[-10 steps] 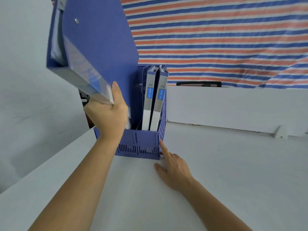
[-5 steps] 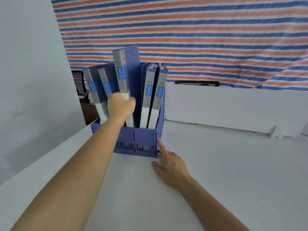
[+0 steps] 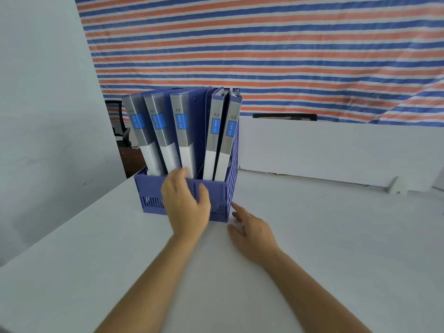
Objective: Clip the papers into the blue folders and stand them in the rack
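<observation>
Now: the left hand point(image 3: 186, 207) is out in front of the rack point(image 3: 151, 188), fingers loosely spread and gripping nothing. Its fingertips are motion-blurred at the rack's top front edge, by the foot of the middle folder point(image 3: 183, 133). Whether they touch that spine cannot be told. The thumb lies across the rack's front wall.

The right hand point(image 3: 252, 233) lies palm down on the table point(image 3: 324, 248), fingers splayed, holding nothing. Its index tip sits just beside the rack's near right corner; contact is not clear. The hands are apart, the left ahead of the right.

Rack: blue moulded plastic, box-shaped, standing on the table directly beyond both hands. The low front wall has a row of narrow vertical slots along its base. The taller side wall beyond the right index finger is pierced with a grid of rectangular holes.

Blue folders point(image 3: 213, 140): five, all standing in the rack, spines toward the person.
- The three above the left hand fan out, leaning leftward.
- The two above the gap between the hands stand nearer upright, pressed together against the pierced side wall.
- Each spine has a glossy clear sleeve, a grey upper band, a bright blue label, a white lower part and "A4" print.
- White paper edges point(image 3: 221, 92) show at the top of the right pair.

Table: matte white and smooth. Beyond the right hand a plain white panel point(image 3: 336, 150) stands along the far edge. Behind everything hangs a woven tarp point(image 3: 264, 44) in red, blue and white stripes. Left of the left hand is a pale bare wall point(image 3: 36, 92).
</observation>
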The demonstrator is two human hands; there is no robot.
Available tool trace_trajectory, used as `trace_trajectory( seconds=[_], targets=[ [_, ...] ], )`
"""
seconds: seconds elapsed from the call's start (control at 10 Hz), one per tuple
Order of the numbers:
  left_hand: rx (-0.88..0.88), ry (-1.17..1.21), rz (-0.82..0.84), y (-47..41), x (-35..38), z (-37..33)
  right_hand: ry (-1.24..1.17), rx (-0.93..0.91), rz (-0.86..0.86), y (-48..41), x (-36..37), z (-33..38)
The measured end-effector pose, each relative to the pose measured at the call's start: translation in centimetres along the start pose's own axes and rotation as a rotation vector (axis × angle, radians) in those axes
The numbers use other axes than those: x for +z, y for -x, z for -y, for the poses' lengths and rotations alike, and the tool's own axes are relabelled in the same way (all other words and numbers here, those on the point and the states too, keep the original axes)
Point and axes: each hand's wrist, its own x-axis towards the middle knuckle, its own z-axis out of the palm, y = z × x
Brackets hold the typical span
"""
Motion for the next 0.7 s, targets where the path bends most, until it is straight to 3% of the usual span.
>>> trace_trajectory(
  seconds=[0.1, 0.4, 0.7],
  targets=[
    [0.054, -0.156, 0.226, 2.7, 1.0, 0.6, -0.192, 0.113, -0.072, 1.1, -0.9, -0.7],
    [0.091, -0.21, 0.266, 0.5, 1.7, -0.4, -0.387, 0.323, -0.159, 4.6, -4.6, -3.8],
    [0.148, -0.167, 0.226, 1.9, 3.3, -1.8, -0.449, 0.34, -0.28, 6.3, -8.4, -5.6]
  ],
)
